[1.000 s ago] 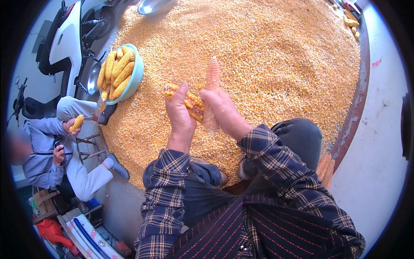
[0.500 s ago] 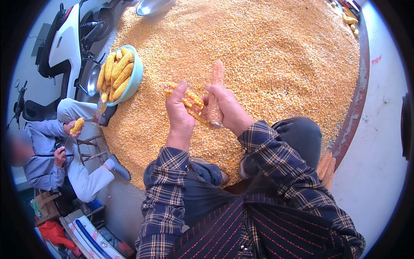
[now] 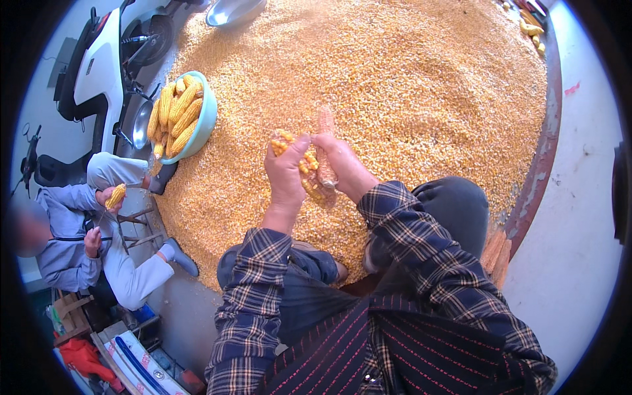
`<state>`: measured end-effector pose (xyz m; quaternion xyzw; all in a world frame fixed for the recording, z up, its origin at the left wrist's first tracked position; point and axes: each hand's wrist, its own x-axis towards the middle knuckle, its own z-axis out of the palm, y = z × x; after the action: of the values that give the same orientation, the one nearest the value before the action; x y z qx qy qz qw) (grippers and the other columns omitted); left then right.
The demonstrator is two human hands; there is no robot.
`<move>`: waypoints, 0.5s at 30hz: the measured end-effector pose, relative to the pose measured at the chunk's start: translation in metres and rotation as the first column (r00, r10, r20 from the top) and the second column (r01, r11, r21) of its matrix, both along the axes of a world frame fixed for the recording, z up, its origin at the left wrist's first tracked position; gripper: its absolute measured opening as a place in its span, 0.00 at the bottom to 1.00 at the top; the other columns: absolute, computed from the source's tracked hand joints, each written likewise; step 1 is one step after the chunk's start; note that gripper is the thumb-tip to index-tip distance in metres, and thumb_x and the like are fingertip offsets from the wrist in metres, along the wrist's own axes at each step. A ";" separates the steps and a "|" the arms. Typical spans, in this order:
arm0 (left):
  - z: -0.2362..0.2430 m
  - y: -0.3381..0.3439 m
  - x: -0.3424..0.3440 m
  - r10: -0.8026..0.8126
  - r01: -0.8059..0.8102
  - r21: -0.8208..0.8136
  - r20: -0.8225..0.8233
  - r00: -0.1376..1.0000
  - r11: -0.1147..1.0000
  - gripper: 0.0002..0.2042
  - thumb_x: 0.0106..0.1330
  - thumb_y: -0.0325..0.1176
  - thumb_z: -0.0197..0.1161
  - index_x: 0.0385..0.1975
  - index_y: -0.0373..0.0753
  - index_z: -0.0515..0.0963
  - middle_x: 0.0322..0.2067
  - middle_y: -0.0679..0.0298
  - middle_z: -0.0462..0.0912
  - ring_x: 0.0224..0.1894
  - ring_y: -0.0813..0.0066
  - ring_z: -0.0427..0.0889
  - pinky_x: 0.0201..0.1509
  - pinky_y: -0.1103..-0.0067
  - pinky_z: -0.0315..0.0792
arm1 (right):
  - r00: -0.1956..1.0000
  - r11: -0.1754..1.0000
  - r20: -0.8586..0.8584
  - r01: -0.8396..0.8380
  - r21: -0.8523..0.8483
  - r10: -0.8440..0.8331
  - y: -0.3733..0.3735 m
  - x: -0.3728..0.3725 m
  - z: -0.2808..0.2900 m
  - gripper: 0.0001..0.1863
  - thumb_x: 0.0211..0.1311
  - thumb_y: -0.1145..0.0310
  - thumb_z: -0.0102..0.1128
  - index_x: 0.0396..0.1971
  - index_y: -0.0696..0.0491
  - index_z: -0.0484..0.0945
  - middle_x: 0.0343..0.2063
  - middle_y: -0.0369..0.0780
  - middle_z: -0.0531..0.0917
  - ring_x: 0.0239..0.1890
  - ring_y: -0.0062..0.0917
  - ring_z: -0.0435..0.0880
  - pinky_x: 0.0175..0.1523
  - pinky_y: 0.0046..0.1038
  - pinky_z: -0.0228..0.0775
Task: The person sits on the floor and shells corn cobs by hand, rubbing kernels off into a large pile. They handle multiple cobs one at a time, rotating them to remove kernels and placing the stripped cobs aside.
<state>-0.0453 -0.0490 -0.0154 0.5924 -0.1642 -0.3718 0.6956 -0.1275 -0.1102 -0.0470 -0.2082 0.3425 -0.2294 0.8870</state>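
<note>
My left hand (image 3: pixel 284 179) is closed round a partly shelled corn ear (image 3: pixel 308 166). Patches of yellow kernels remain on it, between stretches of bare pinkish cob. A bare corncob (image 3: pixel 326 120) is gripped in my right hand (image 3: pixel 347 164), its far end pointing away from me. The two meet side by side, with the cob against the ear and my thumbs close together. Both hands are above a wide heap of loose corn kernels (image 3: pixel 408 99), and part of the ear is hidden by my left fingers.
A pale green basin (image 3: pixel 209 108) of whole ears stands at the left on the heap's edge. Beyond it are metal bowls (image 3: pixel 230 12) and a white scooter (image 3: pixel 99 72). Another person (image 3: pixel 72 210) sits at left holding an ear. Bare cobs (image 3: pixel 497 253) lie by my right knee.
My left hand has moved right and turned the ear, bringing it against the cob. My right hand has shifted slightly left and nearer to me, still holding the cob.
</note>
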 end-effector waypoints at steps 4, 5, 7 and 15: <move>0.009 -0.003 0.002 0.019 -0.038 -0.039 -0.406 0.914 0.999 0.07 0.61 0.34 0.62 0.33 0.42 0.73 0.26 0.70 0.75 0.28 0.79 0.76 0.33 0.81 0.71 | 0.998 0.990 0.050 0.038 0.134 -0.045 0.001 -0.002 0.012 0.13 0.58 0.63 0.55 0.35 0.58 0.72 0.28 0.38 0.76 0.28 0.21 0.74 0.30 0.28 0.67; 0.008 -0.004 0.003 0.022 -0.043 -0.048 -0.378 0.926 0.998 0.05 0.62 0.33 0.61 0.33 0.41 0.73 0.27 0.69 0.76 0.29 0.79 0.76 0.34 0.80 0.72 | 0.997 0.998 0.052 0.057 0.010 -0.058 0.006 0.000 0.019 0.12 0.57 0.63 0.55 0.34 0.58 0.72 0.27 0.37 0.76 0.28 0.20 0.74 0.30 0.27 0.67; 0.000 0.002 0.005 0.024 -0.029 -0.033 -0.157 0.987 0.999 0.04 0.62 0.31 0.59 0.32 0.40 0.73 0.27 0.68 0.76 0.29 0.80 0.76 0.34 0.81 0.72 | 0.995 0.968 0.065 0.094 -0.233 -0.081 0.016 0.007 0.028 0.10 0.57 0.65 0.55 0.31 0.57 0.72 0.25 0.35 0.75 0.26 0.18 0.73 0.28 0.26 0.66; -0.003 0.001 -0.013 -0.056 -0.008 0.162 0.383 0.922 0.987 0.10 0.52 0.29 0.70 0.25 0.38 0.73 0.22 0.72 0.74 0.23 0.86 0.70 0.26 0.85 0.66 | 0.998 0.986 -0.014 0.055 -0.156 -0.058 0.002 0.007 -0.012 0.10 0.55 0.65 0.53 0.28 0.57 0.73 0.22 0.34 0.75 0.22 0.20 0.72 0.27 0.25 0.64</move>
<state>-0.0582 -0.0480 -0.0182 0.7060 -0.2747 -0.2684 0.5950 -0.1202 -0.1080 -0.0587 -0.2691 0.3375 -0.2784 0.8580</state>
